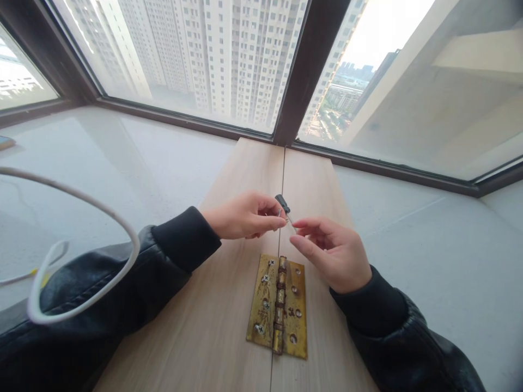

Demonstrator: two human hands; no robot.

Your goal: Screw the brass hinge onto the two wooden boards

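My left hand (251,215) is closed, pinching a small screw (279,212) upright between thumb and fingers. A screwdriver with a black handle (282,203) shows just behind these fingertips, its thin shaft running down toward the right. Close to that shaft, my right hand (333,250) has its thumb and fingers apart, with nothing visible gripped. Nearer to me, a worn brass hinge (280,307) lies flat across the seam of two wooden boards (216,310). Cross-head screws stand in the left leaf's holes; the right leaf's holes show no screws.
A white cable (133,245) loops over my left sleeve. The boards lie on a white sill (429,261) and reach the dark window frame (296,71). The edge of a flat object (6,142) shows at far left. Tall buildings stand outside.
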